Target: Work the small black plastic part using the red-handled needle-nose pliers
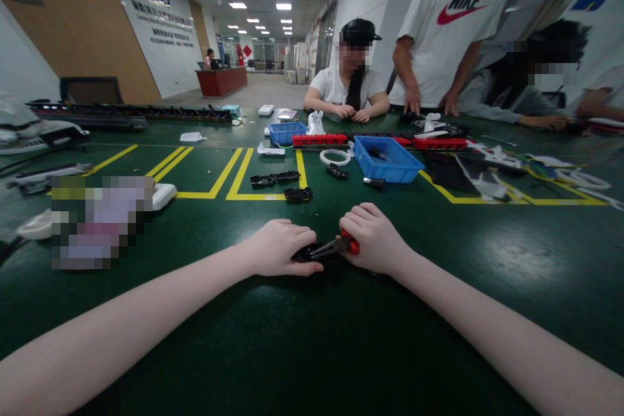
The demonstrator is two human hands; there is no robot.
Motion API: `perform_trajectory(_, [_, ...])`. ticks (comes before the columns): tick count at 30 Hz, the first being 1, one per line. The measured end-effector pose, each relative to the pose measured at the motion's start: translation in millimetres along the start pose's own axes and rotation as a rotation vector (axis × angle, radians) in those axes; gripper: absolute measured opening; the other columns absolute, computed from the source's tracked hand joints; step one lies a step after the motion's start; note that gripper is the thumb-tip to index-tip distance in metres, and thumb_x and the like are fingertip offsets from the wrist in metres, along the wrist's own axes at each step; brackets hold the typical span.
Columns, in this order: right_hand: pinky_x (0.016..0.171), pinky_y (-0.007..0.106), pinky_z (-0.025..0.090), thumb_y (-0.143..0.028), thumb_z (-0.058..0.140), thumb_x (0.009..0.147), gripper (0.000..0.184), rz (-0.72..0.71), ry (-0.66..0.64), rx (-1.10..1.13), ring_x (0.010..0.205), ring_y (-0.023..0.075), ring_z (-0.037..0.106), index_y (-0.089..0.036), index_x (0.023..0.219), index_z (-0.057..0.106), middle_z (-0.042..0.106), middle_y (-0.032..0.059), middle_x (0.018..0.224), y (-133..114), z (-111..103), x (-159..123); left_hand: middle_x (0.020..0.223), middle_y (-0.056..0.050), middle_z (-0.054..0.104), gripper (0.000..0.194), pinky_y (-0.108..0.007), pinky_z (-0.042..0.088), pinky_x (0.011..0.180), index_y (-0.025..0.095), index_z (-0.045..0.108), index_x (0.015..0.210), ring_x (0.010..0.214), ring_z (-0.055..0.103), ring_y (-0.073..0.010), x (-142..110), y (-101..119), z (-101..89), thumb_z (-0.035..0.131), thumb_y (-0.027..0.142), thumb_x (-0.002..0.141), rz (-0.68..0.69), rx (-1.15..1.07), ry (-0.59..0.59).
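one bin with black contents | left hand pinching part | right hand gripping pliers

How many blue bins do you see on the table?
2: a smaller bin by the left end of the red rail, and a larger bin right of the white coil. Others may be hidden.

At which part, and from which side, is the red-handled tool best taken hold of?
Probably by its red handle, from the right, as the right hand does: the metal head points left to the black piece in the left hand, so that end should stay free.
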State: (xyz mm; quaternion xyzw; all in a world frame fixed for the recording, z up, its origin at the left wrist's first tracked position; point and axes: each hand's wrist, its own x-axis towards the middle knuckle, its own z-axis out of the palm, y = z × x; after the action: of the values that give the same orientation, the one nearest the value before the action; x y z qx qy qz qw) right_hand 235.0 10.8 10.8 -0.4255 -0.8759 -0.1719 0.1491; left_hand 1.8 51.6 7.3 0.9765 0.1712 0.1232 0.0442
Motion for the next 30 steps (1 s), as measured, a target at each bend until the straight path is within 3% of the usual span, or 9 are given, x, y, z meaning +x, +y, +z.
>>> perform_trajectory(12, [0.067,0.032,0.032,-0.015,0.055,0.077,0.005,0.017,-0.012,0.0,0.07,0.0198,0.048,-0.019,0.074,0.055,0.06,0.0059,0.073,-0.3,3.9,-0.8,0.073,-0.001,0.059,0.041,-0.028,0.038,0.064,0.018,0.052,0.08,0.064,0.056,-0.0155,0.2,-1.7,0.1,0.043,0.055,0.095,0.036,0.023,-0.045])
perform_trajectory(30, [0.067,0.032,0.034,-0.015,0.056,0.076,0.005,-0.007,-0.06,0.005,0.069,0.0183,0.049,-0.018,0.073,0.053,0.06,0.0064,0.075,0.5,-0.2,-0.2,0.073,0.001,0.058,0.038,-0.026,0.039,0.062,0.019,0.053,0.085,0.062,0.056,-0.0141,-0.2,-0.7,0.3,0.055,0.057,0.088,-0.059,0.009,-0.01])
